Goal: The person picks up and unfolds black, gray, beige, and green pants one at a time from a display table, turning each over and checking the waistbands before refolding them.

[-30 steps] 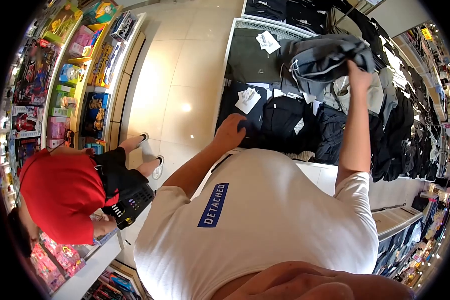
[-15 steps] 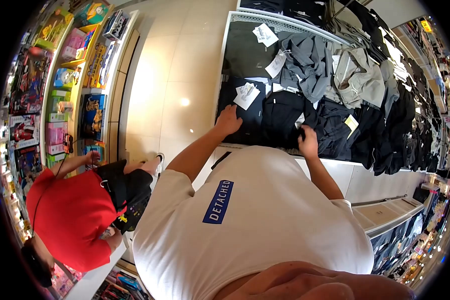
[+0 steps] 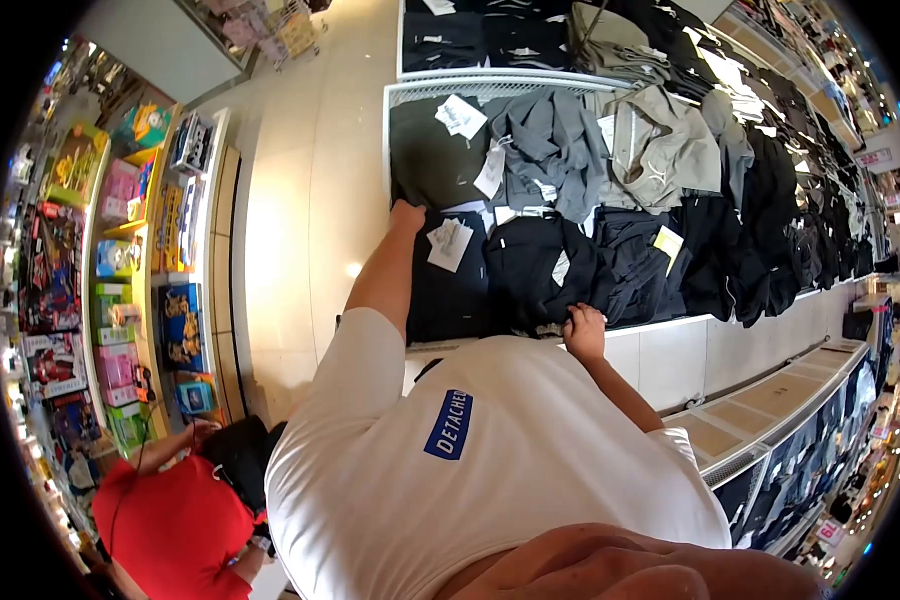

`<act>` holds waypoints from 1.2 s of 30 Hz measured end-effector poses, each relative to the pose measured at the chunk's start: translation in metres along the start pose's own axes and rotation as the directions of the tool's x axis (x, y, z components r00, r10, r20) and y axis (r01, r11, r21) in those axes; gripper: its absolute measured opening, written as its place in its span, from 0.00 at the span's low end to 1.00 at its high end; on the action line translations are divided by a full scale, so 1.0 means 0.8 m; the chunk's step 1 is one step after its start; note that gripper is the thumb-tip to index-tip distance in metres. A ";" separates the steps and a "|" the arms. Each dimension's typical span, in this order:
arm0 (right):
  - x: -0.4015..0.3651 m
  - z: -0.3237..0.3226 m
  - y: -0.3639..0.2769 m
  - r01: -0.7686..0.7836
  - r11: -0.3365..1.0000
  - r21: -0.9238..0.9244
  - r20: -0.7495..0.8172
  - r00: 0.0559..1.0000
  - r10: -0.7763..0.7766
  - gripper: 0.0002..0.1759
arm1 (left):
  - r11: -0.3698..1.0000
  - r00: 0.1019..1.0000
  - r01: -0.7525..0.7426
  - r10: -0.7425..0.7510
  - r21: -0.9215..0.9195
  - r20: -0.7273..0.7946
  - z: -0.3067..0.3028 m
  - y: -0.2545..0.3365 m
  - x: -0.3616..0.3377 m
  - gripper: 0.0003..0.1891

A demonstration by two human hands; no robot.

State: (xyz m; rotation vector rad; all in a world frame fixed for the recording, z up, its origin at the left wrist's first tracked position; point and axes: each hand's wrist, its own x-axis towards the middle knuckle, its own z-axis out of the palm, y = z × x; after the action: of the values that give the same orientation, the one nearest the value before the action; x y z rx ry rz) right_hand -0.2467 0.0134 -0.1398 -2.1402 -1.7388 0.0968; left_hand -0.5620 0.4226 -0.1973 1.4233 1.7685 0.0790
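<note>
My left hand [image 3: 407, 216] is at the far left corner of a neatly folded black garment [image 3: 442, 300], its fingers curled over the edge. A white tag [image 3: 450, 244] lies on that garment. Behind it lies a folded dark olive garment [image 3: 435, 155] with a white tag [image 3: 460, 117]. My right hand [image 3: 583, 325] is at the near edge of a rumpled black garment [image 3: 535, 265], fingers bent onto the cloth. Crumpled grey clothing [image 3: 555, 135] and a beige garment [image 3: 660, 150] lie farther back.
Dark clothes [image 3: 760, 200] fill the display table to the right. A white rim [image 3: 500, 80] borders the table's back. Toy shelves [image 3: 185, 280] stand left across the tiled floor [image 3: 280, 220]. A person in a red shirt [image 3: 170, 520] is at lower left. Another display counter [image 3: 770, 400] is at right.
My left hand has moved away from me, to the far corner of the folded black garment. My right hand has shifted to the near edge of the rumpled one. The view has turned.
</note>
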 end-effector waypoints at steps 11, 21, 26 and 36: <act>0.054 -0.030 -0.020 -0.220 0.921 0.321 0.095 0.975 0.200 0.14 | 0.647 0.818 -0.567 0.514 -0.509 -0.258 -0.122 0.157 -0.264 0.13; 0.196 -0.060 -0.149 -0.628 0.375 0.682 0.729 0.535 -0.428 0.38 | 0.829 0.620 -0.368 0.557 -0.421 0.553 -0.009 0.067 -0.400 0.15; 0.196 -0.041 -0.176 -0.302 0.604 0.738 0.628 0.636 -0.449 0.27 | 0.740 0.788 0.082 0.362 -0.668 0.498 -0.030 0.043 -0.405 0.25; 0.180 -0.134 -0.192 0.063 0.601 0.797 0.311 0.811 -0.496 0.21 | 0.367 0.800 0.473 0.203 -0.801 0.565 -0.043 0.013 -0.390 0.29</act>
State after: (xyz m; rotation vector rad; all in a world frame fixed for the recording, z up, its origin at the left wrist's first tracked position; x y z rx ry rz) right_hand -0.3255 0.1493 0.0369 -1.2144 -1.8082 1.1916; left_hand -0.5759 0.1825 0.0045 0.3153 0.9394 0.4347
